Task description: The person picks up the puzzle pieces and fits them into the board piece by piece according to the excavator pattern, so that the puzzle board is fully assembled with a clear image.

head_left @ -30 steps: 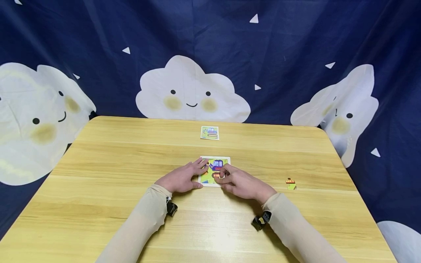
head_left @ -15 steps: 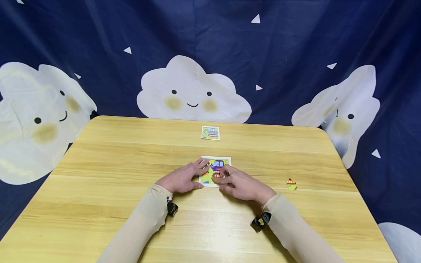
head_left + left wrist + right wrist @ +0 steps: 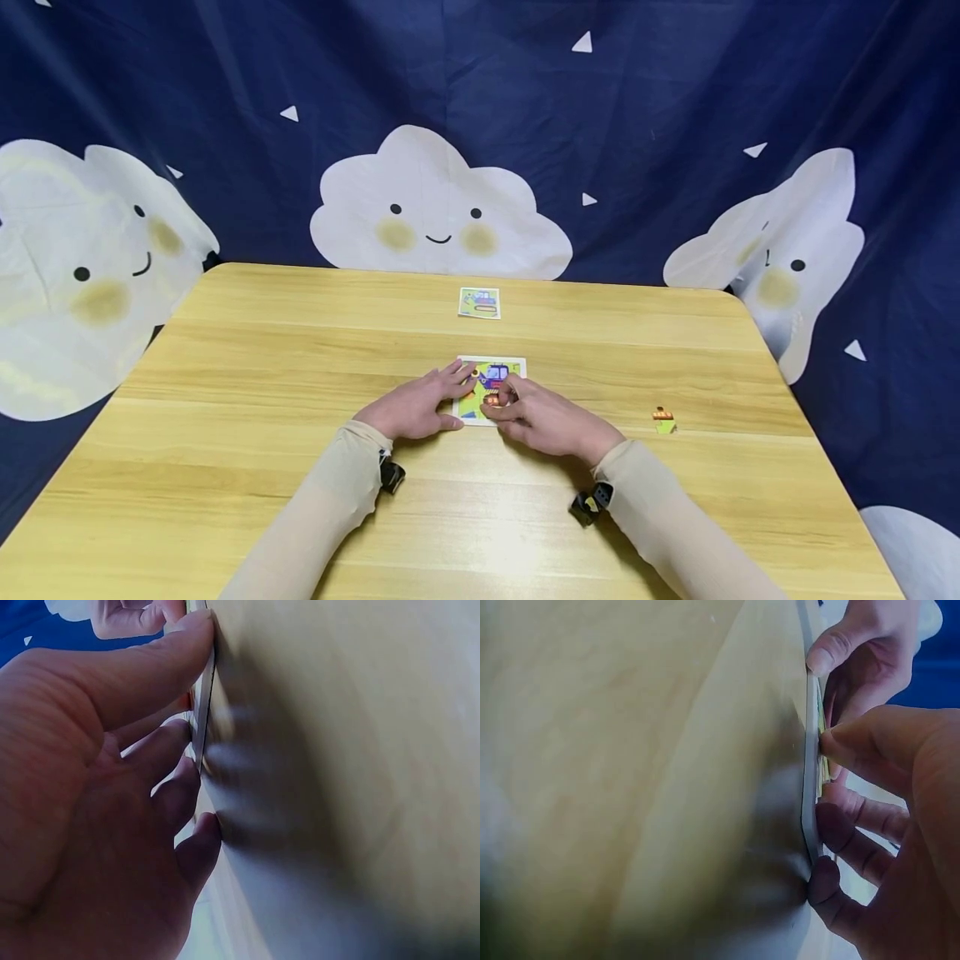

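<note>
A small jigsaw puzzle tray (image 3: 477, 422) with a white rim lies mid-table, showing a purple vehicle on yellow-green. My left hand (image 3: 416, 406) rests at its left side, fingers spread over the picture and thumb at the near left corner; the left wrist view shows that thumb on the tray's edge. Over the right part of the tray, my right hand (image 3: 551, 418) pinches a puzzle piece (image 3: 823, 776) between thumb and index finger. Only the piece's thin yellowish edge shows in the right wrist view; the other fingertips touch the tray's edge. Right-hand fingers cover part of the picture.
A loose puzzle piece (image 3: 663, 421), orange-red and green, lies to the right on the wooden table (image 3: 300, 350). Farther back is a picture card (image 3: 479, 303) with a similar vehicle. A dark blue cloud-print curtain (image 3: 637, 125) hangs behind the table.
My right hand has shifted slightly left over the tray, its fingertips still together. The left hand, the loose piece and the card have stayed in place.
</note>
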The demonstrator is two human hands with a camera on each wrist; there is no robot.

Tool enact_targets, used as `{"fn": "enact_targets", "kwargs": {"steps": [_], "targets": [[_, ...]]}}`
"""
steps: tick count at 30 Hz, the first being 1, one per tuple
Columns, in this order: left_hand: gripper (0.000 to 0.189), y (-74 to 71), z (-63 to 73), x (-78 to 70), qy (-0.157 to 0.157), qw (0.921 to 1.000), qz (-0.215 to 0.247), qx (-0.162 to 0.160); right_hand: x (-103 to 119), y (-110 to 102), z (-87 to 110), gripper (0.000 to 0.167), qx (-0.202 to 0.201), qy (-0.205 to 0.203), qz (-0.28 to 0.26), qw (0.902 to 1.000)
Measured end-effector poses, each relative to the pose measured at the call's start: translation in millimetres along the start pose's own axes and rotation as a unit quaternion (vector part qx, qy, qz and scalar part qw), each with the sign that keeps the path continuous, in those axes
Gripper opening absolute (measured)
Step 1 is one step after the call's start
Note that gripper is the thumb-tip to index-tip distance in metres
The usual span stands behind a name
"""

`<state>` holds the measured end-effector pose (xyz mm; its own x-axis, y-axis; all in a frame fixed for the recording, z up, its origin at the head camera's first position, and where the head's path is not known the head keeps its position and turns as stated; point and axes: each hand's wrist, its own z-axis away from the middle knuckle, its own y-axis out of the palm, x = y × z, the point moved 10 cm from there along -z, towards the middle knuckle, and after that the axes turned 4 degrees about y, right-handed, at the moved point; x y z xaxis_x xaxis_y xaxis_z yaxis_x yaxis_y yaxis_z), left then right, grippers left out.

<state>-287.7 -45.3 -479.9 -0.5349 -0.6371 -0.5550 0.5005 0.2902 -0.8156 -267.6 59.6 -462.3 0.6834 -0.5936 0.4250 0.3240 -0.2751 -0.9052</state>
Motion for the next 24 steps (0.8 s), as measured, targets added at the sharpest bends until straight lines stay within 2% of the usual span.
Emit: {"fn": "enact_targets", "kwargs": {"steps": [6, 12, 18, 20, 24], "targets": [[0.066, 0.5, 0.6, -2.1, 0.002, 0.9999, -0.017, 0.001, -2, 1, 1.9, 0.034, -0.008, 0.001, -0.005, 1.0], [0.061, 1.5, 1.8, -9.6, 0.028, 0.9976, -0.063, 0.004, -6, -2, 8.5, 0.032, -0.014, 0.024, -0.026, 0.9993], [0.059, 3.1, 2.2, -20.6, 0.064, 0.9908, -0.119, 0.007, -6, -2, 9.2, 0.029, -0.016, 0.016, -0.035, 0.9991], [0.058, 4.6, 1.3, -22.4, 0.07, 0.9908, -0.115, 0.011, -6, -2, 9.0, 0.029, -0.016, 0.017, -0.037, 0.9991], [0.057, 6.7, -0.2, -19.2, 0.051, 0.9942, -0.092, 0.022, -9, -2, 8.6, 0.029, -0.013, 0.028, -0.042, 0.9986]]}}
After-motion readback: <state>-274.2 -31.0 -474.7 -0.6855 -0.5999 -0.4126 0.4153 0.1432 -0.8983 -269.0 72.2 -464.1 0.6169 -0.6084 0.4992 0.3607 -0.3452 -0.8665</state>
